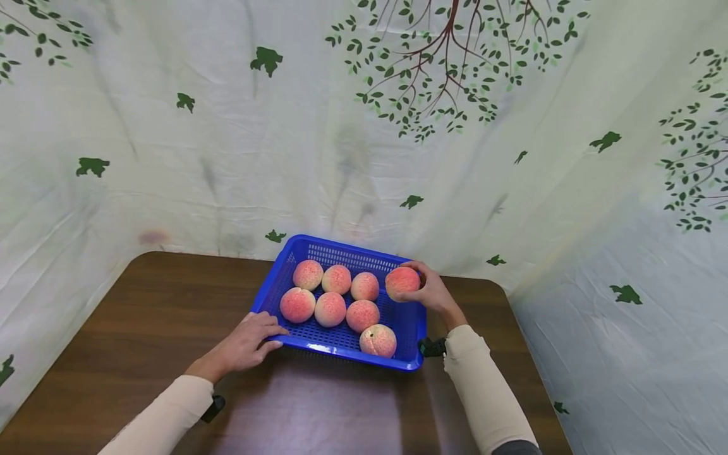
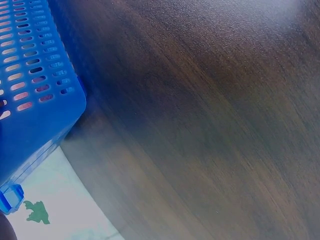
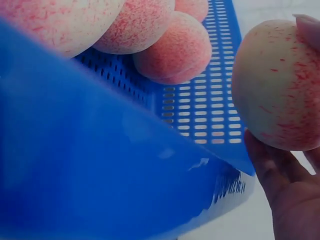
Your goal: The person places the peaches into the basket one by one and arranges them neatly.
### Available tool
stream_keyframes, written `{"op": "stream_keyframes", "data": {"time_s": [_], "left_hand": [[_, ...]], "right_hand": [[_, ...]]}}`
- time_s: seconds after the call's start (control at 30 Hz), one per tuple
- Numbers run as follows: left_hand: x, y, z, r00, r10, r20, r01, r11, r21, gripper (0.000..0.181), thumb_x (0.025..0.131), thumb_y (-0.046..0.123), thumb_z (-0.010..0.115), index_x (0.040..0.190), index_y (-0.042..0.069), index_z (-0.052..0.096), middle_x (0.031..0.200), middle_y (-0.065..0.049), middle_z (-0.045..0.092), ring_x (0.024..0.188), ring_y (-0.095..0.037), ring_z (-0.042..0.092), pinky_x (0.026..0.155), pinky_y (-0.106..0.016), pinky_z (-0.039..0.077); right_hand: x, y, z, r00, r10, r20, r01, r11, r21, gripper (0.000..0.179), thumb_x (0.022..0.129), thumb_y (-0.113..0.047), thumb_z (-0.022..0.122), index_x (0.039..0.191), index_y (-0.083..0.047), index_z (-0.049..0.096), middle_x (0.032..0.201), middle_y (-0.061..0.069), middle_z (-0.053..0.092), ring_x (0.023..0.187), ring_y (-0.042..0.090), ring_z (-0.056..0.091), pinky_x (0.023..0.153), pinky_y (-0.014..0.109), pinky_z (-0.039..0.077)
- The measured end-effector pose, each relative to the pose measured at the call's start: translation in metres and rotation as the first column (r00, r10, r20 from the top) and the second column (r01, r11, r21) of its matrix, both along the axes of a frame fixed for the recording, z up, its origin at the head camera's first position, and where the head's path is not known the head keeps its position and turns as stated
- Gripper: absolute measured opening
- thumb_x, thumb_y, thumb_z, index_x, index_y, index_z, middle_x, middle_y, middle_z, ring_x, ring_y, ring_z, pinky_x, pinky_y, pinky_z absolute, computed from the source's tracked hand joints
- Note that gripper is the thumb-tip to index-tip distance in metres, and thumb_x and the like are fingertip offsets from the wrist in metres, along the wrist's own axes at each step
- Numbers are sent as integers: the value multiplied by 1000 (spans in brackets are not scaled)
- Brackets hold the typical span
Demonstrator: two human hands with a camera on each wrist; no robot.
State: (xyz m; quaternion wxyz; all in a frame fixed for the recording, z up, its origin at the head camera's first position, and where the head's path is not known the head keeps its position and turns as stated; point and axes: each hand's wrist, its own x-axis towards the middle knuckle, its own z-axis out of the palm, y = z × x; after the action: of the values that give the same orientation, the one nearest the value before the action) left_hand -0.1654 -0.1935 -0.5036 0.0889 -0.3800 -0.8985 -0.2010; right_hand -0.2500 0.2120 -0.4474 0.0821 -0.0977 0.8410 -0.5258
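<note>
A blue plastic basket (image 1: 318, 347) with slotted walls stands on the brown table, holding several pink and cream peaches (image 1: 330, 309). My right hand (image 1: 433, 292) grips one peach (image 1: 401, 282) between thumb and fingers at the basket's right end. In the right wrist view this peach (image 3: 275, 85) is held up beside the slotted wall, apart from the other peaches. My left hand (image 1: 250, 341) rests on the basket's near left corner, its fingers over the rim. The left wrist view shows mainly the basket's outer wall (image 2: 45, 107), with that hand mostly out of sight.
The brown wooden table (image 1: 188, 284) reaches to a pale curtain (image 1: 307, 158) printed with green leaves and branches, which hangs close behind the basket. More of this cloth hangs at the left and right. Each wrist wears a small dark device (image 1: 213, 409).
</note>
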Motion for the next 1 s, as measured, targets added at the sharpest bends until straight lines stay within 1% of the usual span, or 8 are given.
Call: {"op": "stream_keyframes", "data": {"time_s": [0.03, 0.13, 0.2, 0.3, 0.43, 0.5, 0.73, 1.0], "left_hand": [[0, 0, 0, 1000, 1, 4, -1, 1000, -1, 14, 88, 16, 67, 101, 13, 71, 92, 4, 61, 86, -15, 50, 79, -39, 37], [0, -1, -1, 1000, -1, -3, 1, 1000, 1, 14, 88, 16, 67, 101, 13, 71, 92, 4, 61, 86, -15, 50, 78, -39, 37], [0, -2, -1, 1000, -6, -15, 6, 1000, 5, 14, 87, 15, 68, 101, 13, 71, 91, 4, 61, 86, -15, 51, 78, -39, 37], [-1, -3, -2, 999, -9, -31, 9, 1000, 11, 14, 87, 15, 68, 100, 13, 71, 91, 4, 61, 86, -15, 51, 78, -39, 37], [0, -2, -1, 1000, -10, -19, 10, 1000, 14, 14, 87, 15, 68, 100, 12, 71, 91, 4, 61, 86, -15, 51, 78, -39, 38], [0, -2, 0, 1000, -7, -7, 7, 1000, 12, 14, 87, 15, 68, 101, 13, 71, 91, 4, 61, 86, -15, 51, 78, -39, 38], [1, -1, -1, 999, 14, 29, -14, 1000, -3, 15, 88, 17, 67, 102, 13, 71, 93, 4, 61, 88, -16, 50, 80, -41, 38], [1, -2, -1, 999, 18, 38, -18, 1000, -4, 16, 88, 17, 67, 103, 13, 71, 94, 4, 61, 88, -16, 50, 80, -40, 38]], "right_hand": [[-2, -2, 0, 1000, 9, 5, -9, 1000, 17, 71, 73, -12, 84, 134, -5, 48, 127, 17, 55, 114, 33, 55, 97, 48, 44], [-11, -4, -12, 1000, 23, 6, -24, 997, 79, 72, 72, -17, 85, 134, -7, 49, 126, 15, 56, 110, 30, 56, 94, 47, 45], [-13, -8, -13, 999, 33, 18, -35, 990, 133, 73, 71, -19, 85, 134, -7, 49, 125, 13, 56, 108, 29, 56, 92, 46, 47], [-18, -13, -15, 998, 52, 29, -57, 978, 201, 75, 70, -21, 85, 133, -7, 49, 125, 12, 56, 106, 29, 56, 90, 46, 48], [-24, -19, -19, 997, 75, 26, -79, 955, 286, 73, 67, -19, 85, 130, -7, 51, 124, 11, 57, 107, 28, 56, 90, 45, 48], [-26, -21, -21, 995, 92, 25, -95, 938, 334, 71, 66, -17, 86, 128, -6, 53, 122, 11, 58, 107, 27, 56, 90, 44, 48], [-29, -31, -24, 986, 168, 23, -157, 856, 492, 65, 63, -9, 86, 121, -4, 57, 113, 9, 60, 100, 25, 56, 86, 41, 49], [-33, -38, -27, 981, 196, 5, -157, 767, 622, 61, 65, -9, 85, 119, -3, 58, 111, 9, 61, 98, 24, 56, 87, 40, 48]]}}
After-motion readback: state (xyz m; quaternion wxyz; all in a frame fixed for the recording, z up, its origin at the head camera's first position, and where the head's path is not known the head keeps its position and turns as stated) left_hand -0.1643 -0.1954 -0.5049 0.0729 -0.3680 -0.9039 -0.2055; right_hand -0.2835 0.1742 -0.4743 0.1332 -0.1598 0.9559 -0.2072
